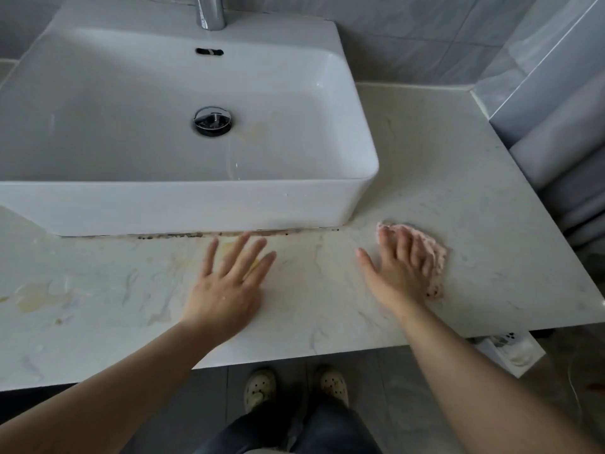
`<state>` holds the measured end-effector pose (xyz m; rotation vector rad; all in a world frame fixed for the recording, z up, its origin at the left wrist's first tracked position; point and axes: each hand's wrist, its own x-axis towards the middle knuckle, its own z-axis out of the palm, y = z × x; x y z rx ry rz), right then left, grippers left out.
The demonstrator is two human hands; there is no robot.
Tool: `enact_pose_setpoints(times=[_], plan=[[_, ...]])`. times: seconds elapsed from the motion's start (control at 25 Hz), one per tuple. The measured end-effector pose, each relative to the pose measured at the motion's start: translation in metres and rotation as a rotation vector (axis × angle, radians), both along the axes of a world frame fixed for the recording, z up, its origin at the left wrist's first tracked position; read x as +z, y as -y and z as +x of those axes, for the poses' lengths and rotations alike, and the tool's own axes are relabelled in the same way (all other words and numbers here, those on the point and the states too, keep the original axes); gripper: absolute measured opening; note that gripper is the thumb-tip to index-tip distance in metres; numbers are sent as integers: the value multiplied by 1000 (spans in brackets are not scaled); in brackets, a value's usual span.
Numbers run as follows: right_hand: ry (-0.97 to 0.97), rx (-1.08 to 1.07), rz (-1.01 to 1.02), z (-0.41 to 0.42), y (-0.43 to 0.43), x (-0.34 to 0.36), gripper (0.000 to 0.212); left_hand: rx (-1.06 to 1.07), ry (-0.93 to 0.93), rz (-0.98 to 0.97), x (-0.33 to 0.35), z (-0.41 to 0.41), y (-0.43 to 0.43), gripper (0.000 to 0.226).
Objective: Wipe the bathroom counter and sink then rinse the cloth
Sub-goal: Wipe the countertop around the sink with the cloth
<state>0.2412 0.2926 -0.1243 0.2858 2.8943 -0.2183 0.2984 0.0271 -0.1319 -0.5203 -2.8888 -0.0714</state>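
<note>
A pale marble counter (442,165) carries a white rectangular vessel sink (183,204) with a chrome drain (212,121). My right hand (397,268) lies flat with straight fingers on a pink cloth (437,249), pressing it onto the counter just right of the sink's front corner. My left hand (230,283) rests flat on the counter in front of the sink, fingers spread, holding nothing. Yellowish stains (36,296) mark the counter at the left, and a faint one lies inside the sink near the drain.
A chrome tap (211,11) rises behind the sink. Dark grime (203,234) runs along the sink's base seam. Grey tiled walls close in behind and at the right. Below the counter's front edge are my shoes (294,386) and a white box (510,350).
</note>
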Motion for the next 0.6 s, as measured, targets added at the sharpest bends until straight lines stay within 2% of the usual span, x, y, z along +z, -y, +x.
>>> enact_pose_setpoints(times=[0.04, 0.16, 0.2, 0.24, 0.36, 0.4, 0.44, 0.48, 0.6], plan=[[-32, 36, -19, 6, 9, -2, 66, -26, 15, 12, 2, -3, -14, 53], [-223, 525, -82, 34, 44, -13, 54, 25, 107, 40, 1, -14, -57, 55], [-281, 624, -58, 33, 35, -17, 49, 53, 133, 54, -1, -16, -68, 54], [-293, 616, -39, 21, 13, -14, 48, 84, 148, 68, -4, -16, -76, 54], [-189, 191, -51, -16, -81, -9, 58, 159, 172, 78, -9, -14, -100, 55], [-119, 82, -52, -19, -100, -8, 57, 173, 188, 77, -9, -14, -108, 58], [-111, 60, -30, -16, -105, -7, 57, 187, 200, 82, -9, -15, -116, 62], [-121, 115, -40, -10, -98, -4, 58, 211, 212, 95, -9, -18, -125, 68], [-189, 584, -130, 14, -73, 2, 50, 313, 219, 169, -12, -24, -140, 77]])
